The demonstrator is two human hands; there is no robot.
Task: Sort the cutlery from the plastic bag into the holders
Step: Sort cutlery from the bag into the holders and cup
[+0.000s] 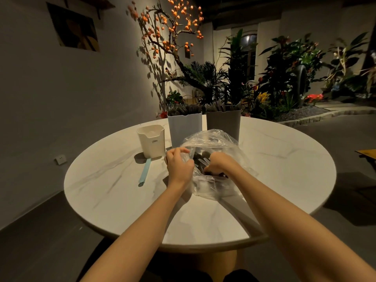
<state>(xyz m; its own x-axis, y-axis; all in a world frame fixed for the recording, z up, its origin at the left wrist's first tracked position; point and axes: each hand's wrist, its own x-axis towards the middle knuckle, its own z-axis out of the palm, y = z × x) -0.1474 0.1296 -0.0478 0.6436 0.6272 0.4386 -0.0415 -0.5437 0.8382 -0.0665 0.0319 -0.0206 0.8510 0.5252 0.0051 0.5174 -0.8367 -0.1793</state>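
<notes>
A clear plastic bag (215, 143) lies on the round white table (284, 159), with dark wrapped cutlery (200, 157) showing through it. My left hand (179, 163) pinches the bag's left rim. My right hand (218, 164) is inside the bag's mouth, fingers curled down among the cutlery; whether it grips a piece is hidden. Behind the bag stand a pale blue holder (184, 129) and a grey holder (223, 124), both full of dark pieces. A short cream holder (151, 140) stands to the left.
A light blue wrapped piece (144, 171) lies flat on the table in front of the cream holder. Plants and an orange-fruited tree (173, 27) stand beyond the table's far edge. The table's near edge is close to my body.
</notes>
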